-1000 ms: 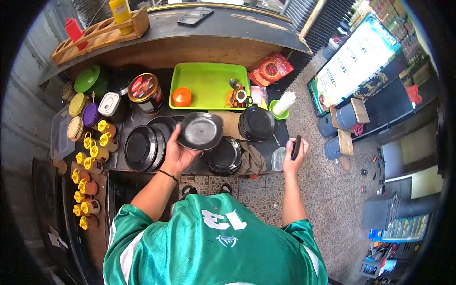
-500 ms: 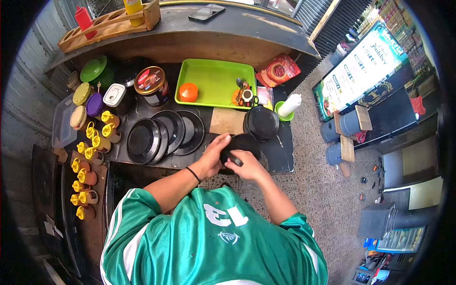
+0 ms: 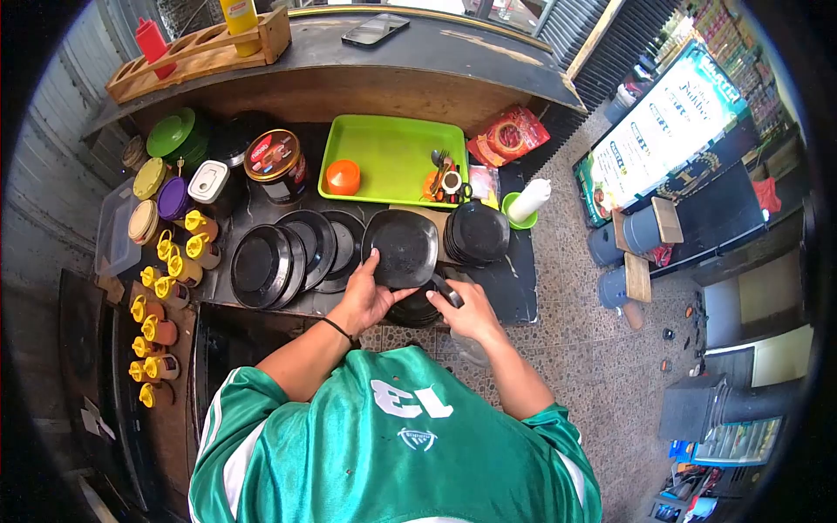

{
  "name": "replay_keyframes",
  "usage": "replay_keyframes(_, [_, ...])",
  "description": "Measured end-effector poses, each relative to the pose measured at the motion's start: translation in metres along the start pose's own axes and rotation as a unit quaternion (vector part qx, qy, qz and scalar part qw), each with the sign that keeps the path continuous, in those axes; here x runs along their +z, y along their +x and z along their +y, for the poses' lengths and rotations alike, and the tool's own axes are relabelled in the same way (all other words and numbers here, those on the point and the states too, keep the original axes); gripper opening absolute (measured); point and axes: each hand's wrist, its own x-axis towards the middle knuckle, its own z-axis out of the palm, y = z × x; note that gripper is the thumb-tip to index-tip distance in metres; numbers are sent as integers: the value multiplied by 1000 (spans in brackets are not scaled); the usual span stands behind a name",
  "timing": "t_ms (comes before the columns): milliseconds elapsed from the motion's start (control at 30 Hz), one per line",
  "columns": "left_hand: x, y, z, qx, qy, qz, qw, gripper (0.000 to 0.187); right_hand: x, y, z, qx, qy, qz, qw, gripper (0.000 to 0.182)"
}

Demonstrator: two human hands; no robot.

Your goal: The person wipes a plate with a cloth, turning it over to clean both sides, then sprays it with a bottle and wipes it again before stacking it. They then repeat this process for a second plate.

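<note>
A black plate with rounded corners (image 3: pixel 399 244) is tilted up over the front edge of the counter. My left hand (image 3: pixel 370 295) grips its lower left side, thumb on the face and fingers beneath. My right hand (image 3: pixel 471 309) is closed round a black handle (image 3: pixel 448 289) at the plate's lower right corner; I cannot tell whether the two are joined. More dark dishes (image 3: pixel 413 312) show under my hands. Right of the plate stands a stack of similar black plates (image 3: pixel 481 232). Several round black plates (image 3: pixel 260 261) overlap on the left.
A green tray (image 3: pixel 384 131) at the back holds an orange bowl (image 3: pixel 343 178) and cutlery. Beside it are a red packet (image 3: pixel 510 138) and a white squeeze bottle (image 3: pixel 529 202). Yellow-lidded bottles (image 3: pixel 174 266) and tubs line the left. A phone (image 3: pixel 375 30) lies on the upper shelf.
The black plate has come up and away from me, its face now turned into view. My left hand has shifted left and down to its edge; my right hand has moved slightly right.
</note>
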Motion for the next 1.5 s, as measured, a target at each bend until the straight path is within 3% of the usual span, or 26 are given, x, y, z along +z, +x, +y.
replay_keyframes(33, [0,-2,2,9,1,-2,1000,58,1,-3,1,93,19,-59,994,70])
replay_keyframes(167, [-1,-3,3,14,7,34,999,57,17,-16,2,61,21,-59,996,78])
replay_keyframes(200, [-2,-4,3,13,10,34,999,57,16,-15,1,62,23,-57,996,78])
replay_keyframes(300, [-5,-6,0,0,14,20,1000,57,2,-11,-17,76,115,39,990,56])
replay_keyframes(333, [-6,-6,0,-8,10,16,1000,57,4,-9,-16,-22,108,61,992,47])
replay_keyframes(367, [-8,-7,-1,-16,8,12,1000,56,5,-10,-16,-20,109,61,992,47])
replay_keyframes(433, [-8,-8,-2,-19,21,33,999,56,7,-15,-18,-115,75,18,990,46])
replay_keyframes(500, [-9,-6,-1,-20,33,51,998,56,7,-16,-11,-98,47,22,994,50])
replay_keyframes(567, [-22,-2,0,-39,-1,15,999,54,6,-14,3,10,112,53,992,60])
replay_keyframes(600, [-28,-1,2,-38,-2,16,999,54,9,-10,23,19,122,116,986,70])
replay_keyframes(667, [-32,-4,8,-50,-57,-61,995,67,-23,-14,23,56,189,161,967,52])
replay_keyframes(700, [-32,-8,11,-51,-57,-60,995,67,-33,-14,22,20,204,245,948,39])
replay_keyframes(800, [-10,-35,30,-43,-88,-138,986,88,-60,-8,66,19,206,358,911,27])
replay_keyframes(900, [-1,-48,39,-36,-132,-154,979,90,-72,2,100,-10,238,448,862,33])
replay_keyframes(933, [-1,-50,41,-38,-129,-150,980,93,-74,8,107,-20,175,487,855,37])
replay_keyframes(1033, [-6,-46,43,-29,-95,-149,984,95,-65,8,124,56,224,454,861,47])
replay_keyframes(1100, [1,-48,43,-37,-105,-152,982,95,-45,23,189,56,175,409,894,57])
replay_keyframes(1167, [7,-52,42,-41,-117,-153,980,96,-39,12,173,93,70,417,901,59])
replay_keyframes(1267, [11,-53,41,-39,-130,-167,977,100,-30,13,181,138,143,431,880,69])
replay_keyframes(1400, [5,-54,38,-38,-129,-160,978,107,-1,4,179,114,37,527,842,56])
replay_keyframes(1467, [3,-54,40,-31,-134,-154,978,108,15,-17,171,150,-29,562,813,44])
replay_keyframes(1500, [3,-56,42,-24,-137,-149,979,108,24,-30,164,88,-19,493,865,38])
